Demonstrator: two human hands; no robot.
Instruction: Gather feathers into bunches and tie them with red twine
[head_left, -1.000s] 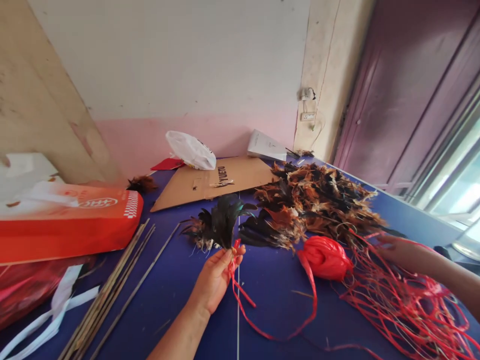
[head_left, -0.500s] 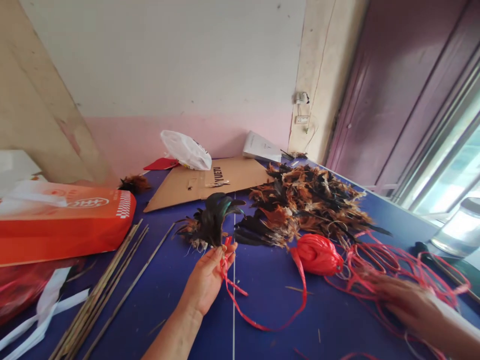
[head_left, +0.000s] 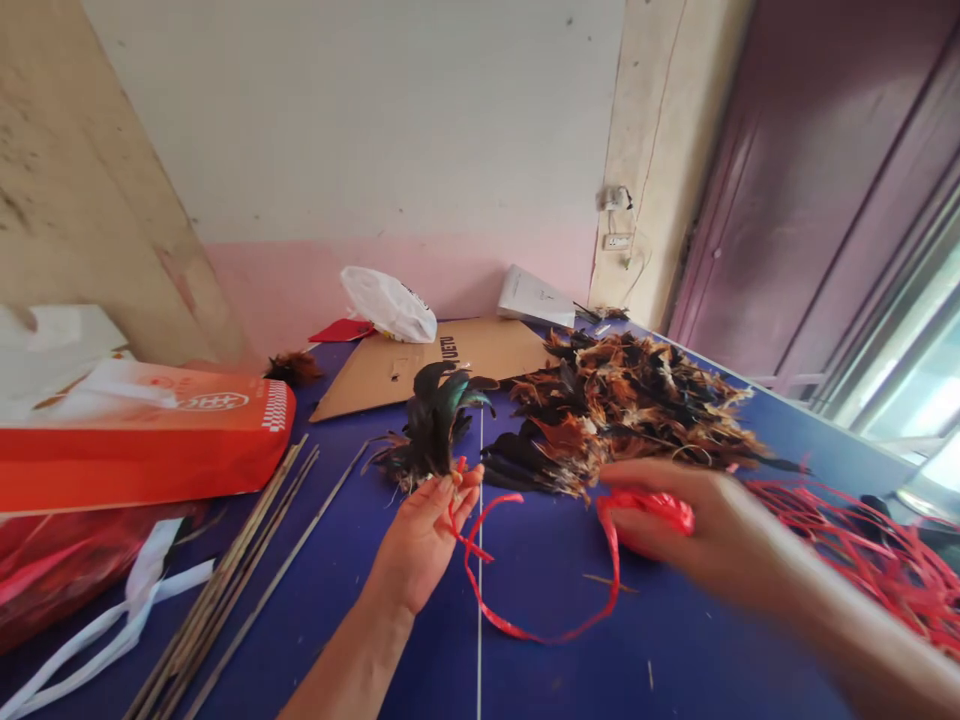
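My left hand is closed in a pinch on the base of a small bunch of dark, glossy green-black feathers. Red plastic ribbon is at the bunch's base and loops across the table to a red ribbon ball. Around that ball are the fingers of my right hand, closed on it and somewhat blurred. Part of the ball is hidden by the hand. A loose ribbon end stands up to the right of my left hand.
Brown and black feathers lie in a large pile behind my right hand. Several thin sticks rest at left, beside an orange bag. Behind are flat cardboard and a white plastic bag. Tangled red ribbon lies at right.
My right hand has moved left from the tangled ribbon onto the red ribbon ball and closed on it. My left hand keeps its pinch on the feathers. The view has shifted slightly.
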